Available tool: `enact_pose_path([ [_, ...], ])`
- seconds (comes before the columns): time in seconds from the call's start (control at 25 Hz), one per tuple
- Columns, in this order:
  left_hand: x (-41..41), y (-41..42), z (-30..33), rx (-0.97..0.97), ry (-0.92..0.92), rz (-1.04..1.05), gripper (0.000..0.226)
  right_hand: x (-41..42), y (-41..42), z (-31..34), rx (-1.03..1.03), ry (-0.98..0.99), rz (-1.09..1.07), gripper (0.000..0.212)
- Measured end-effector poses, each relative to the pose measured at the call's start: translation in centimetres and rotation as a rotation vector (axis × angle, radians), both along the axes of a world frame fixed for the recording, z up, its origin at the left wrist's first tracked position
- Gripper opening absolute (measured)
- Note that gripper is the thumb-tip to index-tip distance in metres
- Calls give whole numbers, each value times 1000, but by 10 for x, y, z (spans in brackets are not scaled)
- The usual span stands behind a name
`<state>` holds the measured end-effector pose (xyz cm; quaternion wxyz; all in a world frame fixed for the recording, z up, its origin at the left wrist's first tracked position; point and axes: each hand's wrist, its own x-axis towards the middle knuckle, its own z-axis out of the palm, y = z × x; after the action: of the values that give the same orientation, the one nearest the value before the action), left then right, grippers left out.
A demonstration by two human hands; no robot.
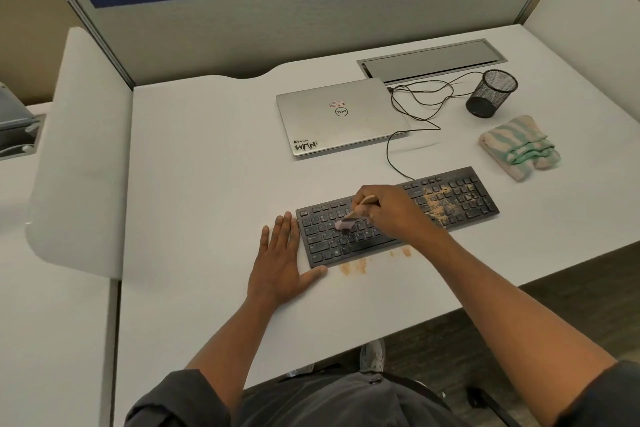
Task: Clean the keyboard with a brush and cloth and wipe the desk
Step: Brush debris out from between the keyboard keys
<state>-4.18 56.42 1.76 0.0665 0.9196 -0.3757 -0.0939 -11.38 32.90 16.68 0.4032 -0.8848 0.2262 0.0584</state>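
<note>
While right hand (388, 210) grips brush (349, 218) | mesh cup (491, 94) upright, contents unclear

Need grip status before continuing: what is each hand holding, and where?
Right hand grips the brush by its wooden handle. Left hand holds nothing, flat beside the keyboard.

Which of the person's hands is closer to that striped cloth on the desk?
Right. The right hand holds the brush over the keyboard's middle, nearer the striped cloth; the left hand lies flat at the keyboard's far left end.
</note>
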Motion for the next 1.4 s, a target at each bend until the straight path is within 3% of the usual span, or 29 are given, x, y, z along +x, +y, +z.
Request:
enact_pose_path([
  [0.12, 0, 0, 2, 9, 0, -2, 114, -4, 1, -4, -20, 5, -80, 10],
  [0.28, 0, 1, 2, 3, -1, 0, 114, -11, -8, 5, 115, -90, -213, 12],
  [0.44, -1, 1, 1, -4, 2, -1, 115, -13, 4, -4, -19, -17, -27, 10],
  [0.64, -1, 1, 1, -28, 5, 3, 115, -18, -10, 2, -147, 50, -20, 16],
  [0.72, -1, 1, 1, -18, 1, 1, 115, -20, -16, 5, -128, 25, -61, 23],
  [0.92, -1, 0, 1, -22, -3, 0, 114, -20, -6, -6, -52, 7, -36, 9],
  [1.16, -1, 0, 2, -7, -3, -1, 115, -26, -18, 4, -61, 25, -150, 20],
  [1.4, -1, 0, 3, 10, 4, 1, 115, -28, -4, -9, -30, -3, -41, 15],
])
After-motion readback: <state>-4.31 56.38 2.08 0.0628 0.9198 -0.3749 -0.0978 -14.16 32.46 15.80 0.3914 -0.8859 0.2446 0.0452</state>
